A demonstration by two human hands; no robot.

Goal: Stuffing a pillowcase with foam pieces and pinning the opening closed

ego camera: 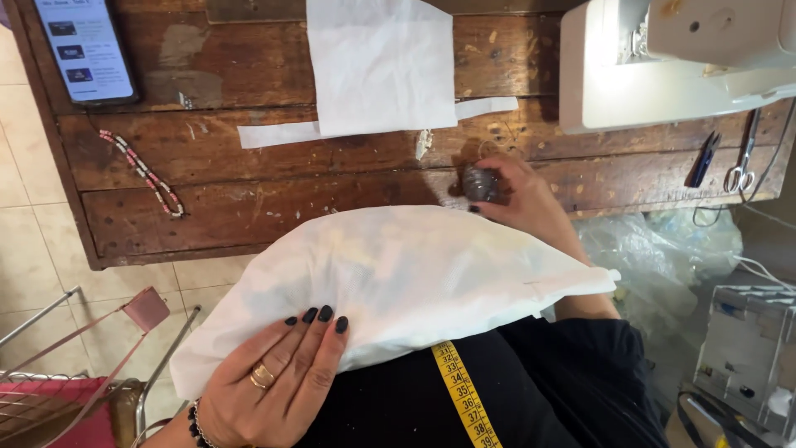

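Observation:
A white fabric piece [398, 278] lies folded across my lap, reaching the wooden table's front edge. My left hand [278, 377] rests flat on its near left part, fingers together, a ring on one finger. My right hand [526, 199] is on the table just beyond the fabric, fingers closed around a small grey thread spool [479, 184]. A yellow measuring tape [461, 394] hangs down over my black top.
On the wooden table [249, 207] lie white fabric pieces [377, 66], a phone [83, 50], a beaded string [143, 172], a white sewing machine [672, 66], a thread snip [703, 159] and small scissors [740, 170]. A wire rack [50, 390] stands at lower left, plastic bags [663, 249] at right.

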